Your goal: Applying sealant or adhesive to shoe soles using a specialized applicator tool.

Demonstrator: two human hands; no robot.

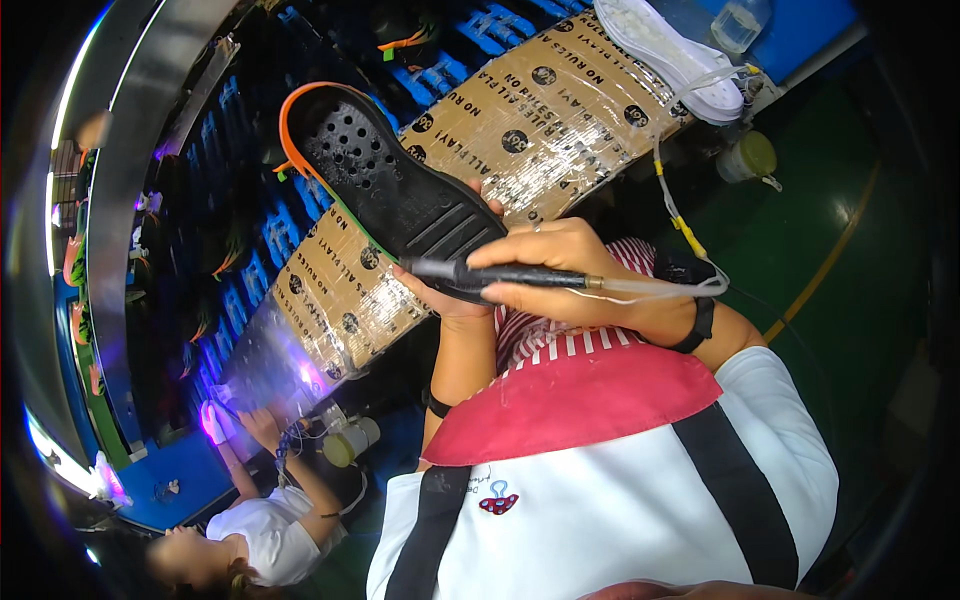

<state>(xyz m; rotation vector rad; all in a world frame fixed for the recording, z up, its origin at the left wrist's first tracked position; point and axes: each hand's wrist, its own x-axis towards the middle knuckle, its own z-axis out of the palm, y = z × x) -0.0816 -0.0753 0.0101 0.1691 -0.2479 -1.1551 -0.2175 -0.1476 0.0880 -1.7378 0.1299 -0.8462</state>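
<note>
Your left hand grips the black moulded shoe sole with an orange and green rim from underneath, its fingers curled up at both edges of the near end. Your right hand is pinched around a slim black pen-like tool with a dark, blurred head. That tool lies across the sole's near end, at an angle to its long axis; whether its head touches the surface, you cannot tell. The sole points away from you and to the left, so its perforated end is farthest from both hands, and your left hand is the nearer one, already in contact. Only your right hand and the tool cover part of the sole's near end.

Right of the sole, a thin pale tube with yellow wrapping trails from the tool's back end. Beneath and beyond the sole runs a long brown printed cardboard strip under shiny clear film, crossing the sole's long axis. Farther right of the sole are a see-through jar with an olive-green lid, a white shoe sole and a clear plastic bottle. Well to the sole's left sits a co-worker in a white top. Beyond the sole, blue slatted racking stretches along the strip.
</note>
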